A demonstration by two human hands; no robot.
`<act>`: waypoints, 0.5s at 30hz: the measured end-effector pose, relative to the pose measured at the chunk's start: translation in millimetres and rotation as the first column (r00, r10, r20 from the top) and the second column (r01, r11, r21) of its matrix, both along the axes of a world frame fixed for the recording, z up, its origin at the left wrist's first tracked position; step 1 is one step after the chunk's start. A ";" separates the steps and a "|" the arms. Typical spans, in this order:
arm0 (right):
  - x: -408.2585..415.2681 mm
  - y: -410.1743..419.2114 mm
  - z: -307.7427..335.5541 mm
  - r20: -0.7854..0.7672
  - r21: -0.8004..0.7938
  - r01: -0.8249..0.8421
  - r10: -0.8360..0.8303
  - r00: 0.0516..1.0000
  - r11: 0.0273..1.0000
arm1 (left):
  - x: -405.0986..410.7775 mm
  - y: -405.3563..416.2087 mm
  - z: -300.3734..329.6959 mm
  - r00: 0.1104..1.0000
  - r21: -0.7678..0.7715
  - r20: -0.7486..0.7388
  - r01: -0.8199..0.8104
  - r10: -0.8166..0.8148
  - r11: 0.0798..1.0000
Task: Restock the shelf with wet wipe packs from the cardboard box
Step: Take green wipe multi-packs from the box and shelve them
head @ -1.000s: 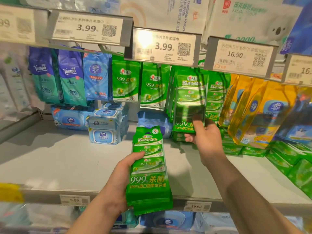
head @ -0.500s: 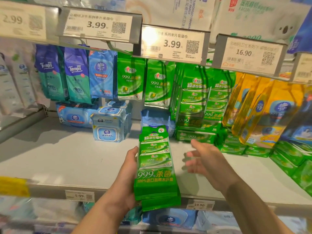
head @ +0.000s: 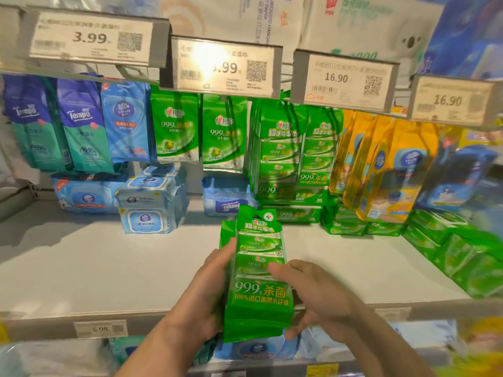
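Observation:
A stack of long green wet wipe packs [head: 258,289] stands upright in front of the shelf edge. My left hand [head: 206,295] grips the stack from its left side. My right hand [head: 313,297] has its thumb across the front pack and its fingers curled under the stack's lower right corner. More of the same green packs [head: 280,156] hang from hooks at the back of the white shelf [head: 95,268]. The cardboard box is out of view.
Blue and teal wipe packs [head: 79,131] hang at the left, yellow packs [head: 381,164] at the right. Blue tubs [head: 147,202] sit at the shelf's back, flat green packs [head: 462,257] lie at the right. Price tags [head: 223,66] jut out overhead.
My right hand left the hanging green packs at the back, drew back toward me and took hold of the stack in my left hand. The stack has shifted a little to the right.

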State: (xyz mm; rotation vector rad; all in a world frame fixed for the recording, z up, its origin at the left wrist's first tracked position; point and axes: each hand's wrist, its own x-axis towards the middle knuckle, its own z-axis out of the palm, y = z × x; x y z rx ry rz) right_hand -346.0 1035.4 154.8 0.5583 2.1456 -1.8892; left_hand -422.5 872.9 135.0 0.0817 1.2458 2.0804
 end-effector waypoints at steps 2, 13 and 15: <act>5.2 3.1 4.1 -0.014 -0.068 0.029 -0.030 0.999 0.997 | -2.8 2.0 -5.9 1.000 -0.015 -0.002 -0.028 0.028 0.999; 31.4 27.6 0.9 -0.458 0.246 0.374 -0.232 0.858 0.894 | -21.9 -9.4 -10.2 0.979 -0.141 -0.162 -0.148 0.125 0.979; 39.3 25.9 12.7 -0.591 0.265 0.402 -0.182 0.786 0.876 | -23.5 -12.0 -6.4 0.976 -0.139 -0.166 -0.164 0.140 0.977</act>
